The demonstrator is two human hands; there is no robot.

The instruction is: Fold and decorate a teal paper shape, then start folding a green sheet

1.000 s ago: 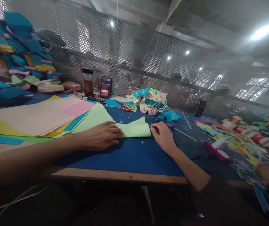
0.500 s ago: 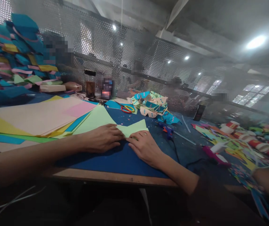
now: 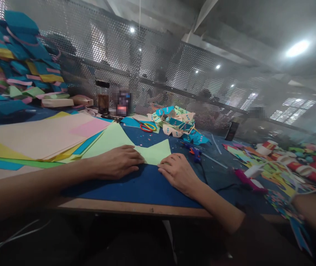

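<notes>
A light green sheet of paper (image 3: 158,152) lies near the table's front, its near edge running straight between my hands and a pointed corner rising at the right. My left hand (image 3: 120,162) presses on the sheet's near edge, fingers close together and bent downward. At the right end of that edge, my right hand (image 3: 178,171) has its curled fingers on the paper; the thumb is low beside the fold. Part of the sheet is hidden under both hands. Farther left, the green paper (image 3: 113,140) widens and meets a stack of coloured sheets (image 3: 41,133).
Beyond the hands lie scissors (image 3: 147,127) and a pile of dotted paper cut-outs (image 3: 177,120). A blue glue gun (image 3: 195,152) with its cord sits right, near a magenta power strip (image 3: 249,181). A jar (image 3: 103,98) stands behind. Another person's arm (image 3: 314,212) reaches in at right.
My right hand has slid rightward along the paper's near edge, widening the space between my hands. My left hand keeps its place on the sheet. The view has shifted slightly.
</notes>
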